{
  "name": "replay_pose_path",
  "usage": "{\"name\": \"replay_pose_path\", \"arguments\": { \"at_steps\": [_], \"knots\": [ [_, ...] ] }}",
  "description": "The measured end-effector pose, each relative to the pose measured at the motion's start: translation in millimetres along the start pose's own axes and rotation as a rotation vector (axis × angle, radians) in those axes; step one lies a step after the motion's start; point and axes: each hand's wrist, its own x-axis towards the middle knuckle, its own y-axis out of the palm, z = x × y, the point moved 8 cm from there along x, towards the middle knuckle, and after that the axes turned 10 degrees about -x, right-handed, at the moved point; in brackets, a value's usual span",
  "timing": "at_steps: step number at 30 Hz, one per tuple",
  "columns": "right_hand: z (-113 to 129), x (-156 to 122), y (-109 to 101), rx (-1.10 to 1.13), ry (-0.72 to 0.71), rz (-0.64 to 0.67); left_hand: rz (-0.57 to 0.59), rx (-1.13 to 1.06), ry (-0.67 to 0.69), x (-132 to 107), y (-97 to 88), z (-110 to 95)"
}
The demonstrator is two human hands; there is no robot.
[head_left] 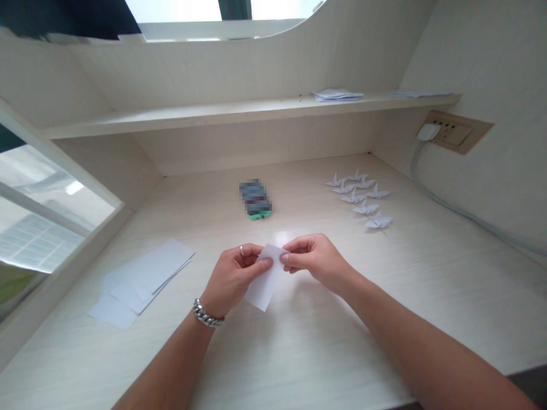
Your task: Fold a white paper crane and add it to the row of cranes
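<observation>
Between my two hands, above the desk, is a small folded piece of white paper (265,286). My left hand (236,272), with a ring and a chain bracelet, pinches it between thumb and fingers on its left side. The thumb and fingers of my right hand (315,257) are closed on its upper right corner. To the left lies a fanned stack of white paper sheets (158,267). Several folded white paper cranes (366,208) stand in rows at the back right.
A phone-like object (255,199), blurred out, with a green edge, lies at the back middle of the desk (307,353). Folded papers (337,94) rest on the shelf (222,117). A plug with a grey cable (461,213) runs from the wall socket (455,132) on the right.
</observation>
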Motion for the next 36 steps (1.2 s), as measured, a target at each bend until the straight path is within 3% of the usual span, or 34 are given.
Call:
{"name": "replay_pose_path", "arguments": {
  "at_steps": [13, 18, 25, 30, 36],
  "knots": [
    [1, -3, 3, 0.081, 0.047, 0.091, -0.026, -0.118, -0.076, -2, -4.8, 8],
    [4, -5, 6, 0.185, 0.01, 0.132, -0.012, -0.196, -0.03, -3, -6.5, 3],
    [7, -5, 7, 0.241, 0.019, 0.162, 0.019, -0.14, 0.048, -4, -5.7, -7],
    [6, -4, 3, 0.194, 0.012, 0.098, 0.028, -0.023, 0.09, -5, -2.9, -10],
    [5, -3, 11, -0.02, -0.073, 0.148, 0.073, 0.062, 0.131, -5, 3.6, -9]
  ]
}}
